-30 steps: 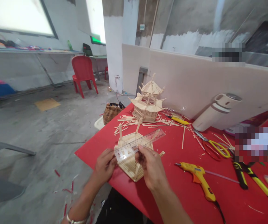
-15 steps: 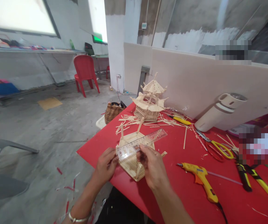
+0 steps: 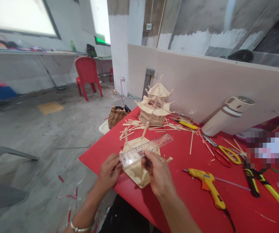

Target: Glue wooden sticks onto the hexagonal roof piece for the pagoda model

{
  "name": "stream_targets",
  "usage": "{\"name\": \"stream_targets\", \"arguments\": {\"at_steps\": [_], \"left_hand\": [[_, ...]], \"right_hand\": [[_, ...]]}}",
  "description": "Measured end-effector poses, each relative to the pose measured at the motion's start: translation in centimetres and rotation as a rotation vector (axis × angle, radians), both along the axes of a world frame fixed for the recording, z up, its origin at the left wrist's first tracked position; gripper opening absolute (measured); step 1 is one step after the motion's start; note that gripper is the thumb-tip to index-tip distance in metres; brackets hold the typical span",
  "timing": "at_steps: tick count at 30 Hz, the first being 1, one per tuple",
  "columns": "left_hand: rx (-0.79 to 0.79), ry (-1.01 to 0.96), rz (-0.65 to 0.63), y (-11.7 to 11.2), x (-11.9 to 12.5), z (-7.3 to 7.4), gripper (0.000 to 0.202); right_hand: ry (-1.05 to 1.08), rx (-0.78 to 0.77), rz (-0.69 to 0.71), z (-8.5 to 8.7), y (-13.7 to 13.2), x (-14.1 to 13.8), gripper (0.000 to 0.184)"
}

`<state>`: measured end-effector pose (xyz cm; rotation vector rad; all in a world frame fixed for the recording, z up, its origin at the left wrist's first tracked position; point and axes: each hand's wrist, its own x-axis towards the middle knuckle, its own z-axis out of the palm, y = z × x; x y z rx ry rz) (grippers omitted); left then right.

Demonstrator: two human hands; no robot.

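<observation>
A clear plastic ruler lies across a flat hexagonal stick-built base at the red tabletop's near edge. The left hand pinches the ruler's near end and the right hand grips its middle. A yellow glue gun lies just right of the right hand, and a stick pagoda stands beyond both hands.

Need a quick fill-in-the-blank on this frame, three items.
The left hand and right hand hold a clear ____ across the stick base.
The table top is ____.
The scissors have ____ handles.
Missing words: ruler; red; yellow.
</observation>
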<state>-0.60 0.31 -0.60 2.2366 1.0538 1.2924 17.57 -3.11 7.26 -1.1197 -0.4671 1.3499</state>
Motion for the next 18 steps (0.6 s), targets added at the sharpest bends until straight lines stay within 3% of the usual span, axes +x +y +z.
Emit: {"name": "stream_targets", "arguments": {"at_steps": [4, 7, 11, 13, 14, 15, 17, 18], "left_hand": [[0.009, -0.011, -0.007, 0.0, 0.1, -0.1, 0.022], [-0.006, -0.013, 0.007, -0.1, 0.1, -0.1, 0.018], [-0.043, -0.006, 0.018, -0.2, 0.2, 0.0, 0.014], [-0.05, -0.008, 0.015, -0.2, 0.2, 0.1, 0.014], [-0.05, -0.011, 0.009, -0.2, 0.2, 0.1, 0.014], [-0.049, -0.015, 0.004, -0.2, 0.2, 0.1, 0.014], [-0.042, -0.022, -0.005, -0.1, 0.2, 0.0, 0.014], [-0.037, -0.023, -0.007, -0.1, 0.1, 0.0, 0.014]], "right_hand": [[0.016, 0.015, -0.001, 0.8, -0.6, -0.1, 0.024], [-0.032, 0.083, -0.048, 2.8, -1.3, 1.3, 0.027], [-0.284, 0.173, -0.304, 5.5, -1.1, 7.4, 0.03], [-0.535, 0.173, -0.491, 5.6, -0.1, 11.9, 0.029], [-0.742, 0.08, -0.51, 5.1, 0.5, 14.1, 0.03], [-0.975, -0.057, -0.428, 4.4, 1.2, 16.2, 0.03], [-1.127, -0.196, -0.318, 2.3, 2.6, 19.4, 0.023], [-1.275, -0.327, -0.132, 1.0, 3.1, 20.5, 0.029]]}}
